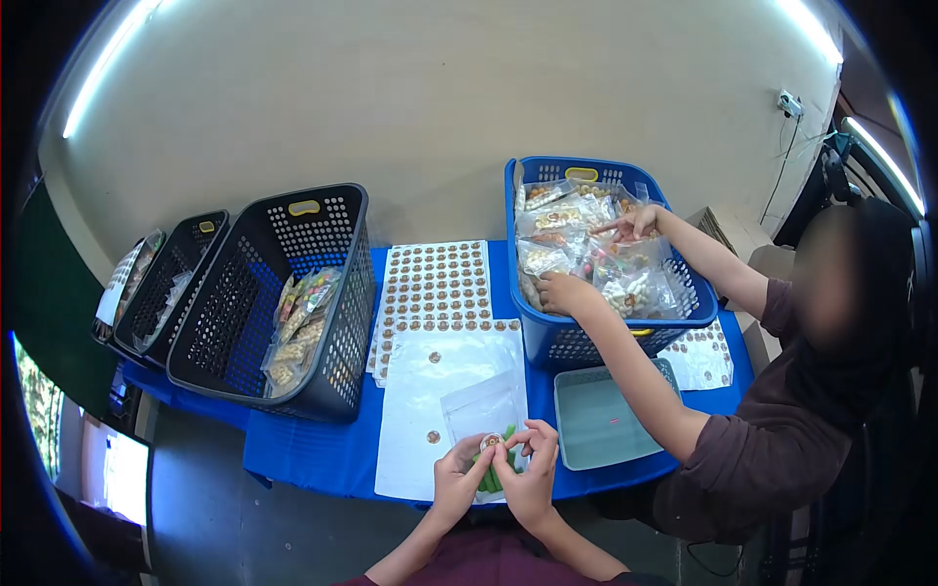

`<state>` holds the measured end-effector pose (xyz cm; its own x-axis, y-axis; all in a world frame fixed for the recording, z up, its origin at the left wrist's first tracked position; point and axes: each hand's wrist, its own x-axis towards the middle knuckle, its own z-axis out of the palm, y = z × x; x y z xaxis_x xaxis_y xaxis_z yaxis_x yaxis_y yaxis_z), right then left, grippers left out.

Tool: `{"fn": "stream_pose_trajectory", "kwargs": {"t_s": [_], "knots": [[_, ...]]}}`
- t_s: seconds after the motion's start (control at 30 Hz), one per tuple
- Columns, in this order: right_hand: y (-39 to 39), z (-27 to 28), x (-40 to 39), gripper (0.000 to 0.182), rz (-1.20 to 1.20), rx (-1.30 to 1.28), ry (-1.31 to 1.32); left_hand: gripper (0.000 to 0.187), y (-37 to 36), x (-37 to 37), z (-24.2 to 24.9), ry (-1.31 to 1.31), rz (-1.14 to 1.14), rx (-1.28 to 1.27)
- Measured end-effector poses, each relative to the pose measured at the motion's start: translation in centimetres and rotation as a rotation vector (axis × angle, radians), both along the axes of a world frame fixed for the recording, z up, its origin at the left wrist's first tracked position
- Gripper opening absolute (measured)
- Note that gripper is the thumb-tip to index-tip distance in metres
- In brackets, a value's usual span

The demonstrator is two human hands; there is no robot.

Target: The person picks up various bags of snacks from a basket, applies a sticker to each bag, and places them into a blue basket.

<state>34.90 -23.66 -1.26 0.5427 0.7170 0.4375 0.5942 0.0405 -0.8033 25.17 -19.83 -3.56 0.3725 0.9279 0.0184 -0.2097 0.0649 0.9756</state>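
Note:
My left hand [457, 482] and my right hand [529, 473] are both closed, thumbs and fingertips meeting at a small round sticker [490, 440]. Beneath it lies a clear plastic pouch [476, 402] with green stick-like pieces [486, 481] in its lower part. Its upper part rests flat over a mostly bare sticker sheet [405, 444], where a couple of round stickers remain. Whether the sticker touches the pouch is hidden by my fingers. Behind that sheet are other sheets [437, 283] covered with rows of round brown stickers.
A blue basket [557, 337] full of snack packets stands back right; a co-worker's hands [635, 227] reach into it. A green tray [596, 430] sits to my right. Dark baskets [332, 366] stand left, the nearest holding some packets [301, 332]. A blue cloth [293, 449] covers the table.

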Motion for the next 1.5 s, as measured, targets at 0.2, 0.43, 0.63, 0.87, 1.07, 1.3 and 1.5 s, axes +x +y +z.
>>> {"fn": "stream_pose_trajectory", "kwargs": {"t_s": [0.2,0.43,0.63,0.87,1.07,1.3,1.5], "knots": [[0.1,-1.1,1.9,0.055,0.31,-0.052,0.611,0.022,0.1,-1.5,-0.6,-0.052,-0.039,-0.118],[-0.2,-2.7,1.3,0.024,0.522,-0.167,0.704,0.019,0.4,-2.1,-0.7,-0.071,-0.075,-0.124],[0.1,-1.7,-0.6,0.024,0.492,-0.193,0.845,0.012,1.3,-2.9,-1.7,0.043,0.069,-0.082],[1.0,-1.9,-2.1,0.026,0.599,-0.233,0.979,0.013,2.5,-5.3,-1.1,0.041,0.038,-0.129],[2.4,-1.8,-3.2,0.01,0.427,-0.125,0.912,0.019,4.5,-5.9,-0.3,0.069,-0.16,-0.078],[4.1,-3.8,-5.6,0.012,0.296,-0.099,0.911,0.024,6.4,-7.7,-2.1,0.122,-0.118,-0.168],[4.7,-3.5,-6.2,0.011,0.307,-0.187,0.79,0.023,7.2,-9.7,-3.6,0.177,-0.221,-0.149]]}}
